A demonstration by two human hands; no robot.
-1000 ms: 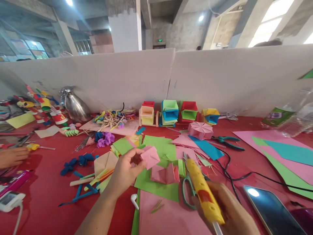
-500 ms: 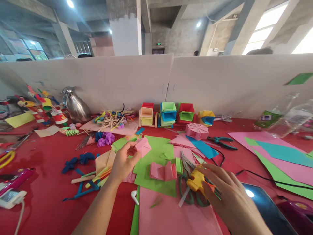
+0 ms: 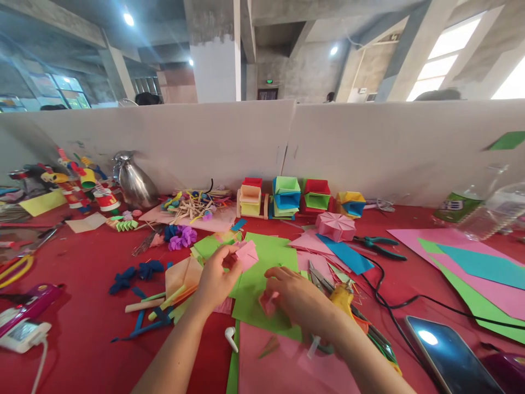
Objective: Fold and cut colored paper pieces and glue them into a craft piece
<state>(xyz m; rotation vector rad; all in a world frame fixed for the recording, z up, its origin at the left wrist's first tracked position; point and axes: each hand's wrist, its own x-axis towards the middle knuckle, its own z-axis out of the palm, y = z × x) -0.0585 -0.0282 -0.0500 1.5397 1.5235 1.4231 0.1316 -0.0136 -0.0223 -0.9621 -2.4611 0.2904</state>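
My left hand (image 3: 221, 276) pinches a small folded pink paper piece (image 3: 248, 255) above the green sheets (image 3: 266, 257). Over the lower part of those sheets, my right hand (image 3: 295, 295) has its fingers curled down around another pink folded piece (image 3: 269, 302), mostly covered and blurred. A yellow glue gun (image 3: 343, 298) lies just right of my right hand, beside scissors (image 3: 320, 278) partly hidden by that hand. Pink sheets (image 3: 283, 366) lie nearest me, partly under my right forearm.
Folded paper boxes (image 3: 287, 197) and a pink octagonal piece (image 3: 335, 226) stand toward the white partition. Pliers (image 3: 381, 247), a black cable and a phone (image 3: 447, 350) lie right. A white earbud (image 3: 232, 338) and a metal jug (image 3: 135, 180) are left.
My right hand has left the yellow glue gun and moved left onto the pink piece on the green sheets. My left hand still holds its pink piece. The view has shifted slightly.
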